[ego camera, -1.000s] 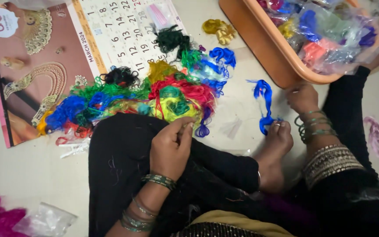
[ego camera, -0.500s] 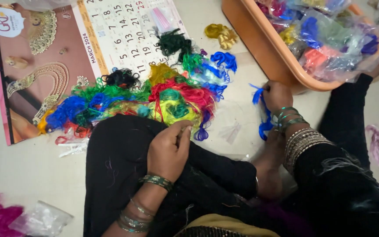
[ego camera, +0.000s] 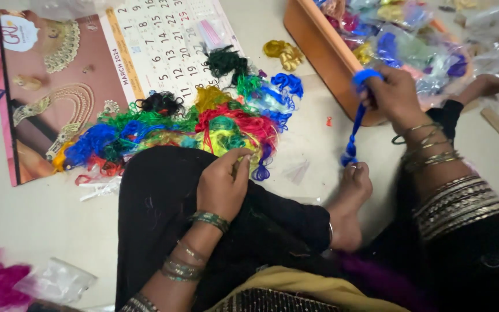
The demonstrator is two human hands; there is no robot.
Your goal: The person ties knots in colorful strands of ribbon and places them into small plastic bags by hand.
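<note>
Head view, looking down at a person seated on the floor. The right hand (ego camera: pixel 391 92) is raised beside the orange tray (ego camera: pixel 319 55), fingers clenched around the top of a blue thread bundle (ego camera: pixel 354 124); the strand hangs taut from the fist down to the toes of the bare foot (ego camera: pixel 350 193), where its lower end appears to be hooked, though the contact point is too small to confirm. The left hand (ego camera: pixel 223 185) rests on the black-clad knee, fingertips pinched at the edge of the mixed pile of coloured threads (ego camera: pixel 186 130); whether it actually grips a strand cannot be told. The pile lies partly on a wall calendar (ego camera: pixel 88 63). The tray holds clear bags of sorted thread (ego camera: pixel 411 52).

Assessment: some colours are already bagged; one blue bundle is in hand; the large tangled pile remains unsorted, so most work appears outstanding.
</note>
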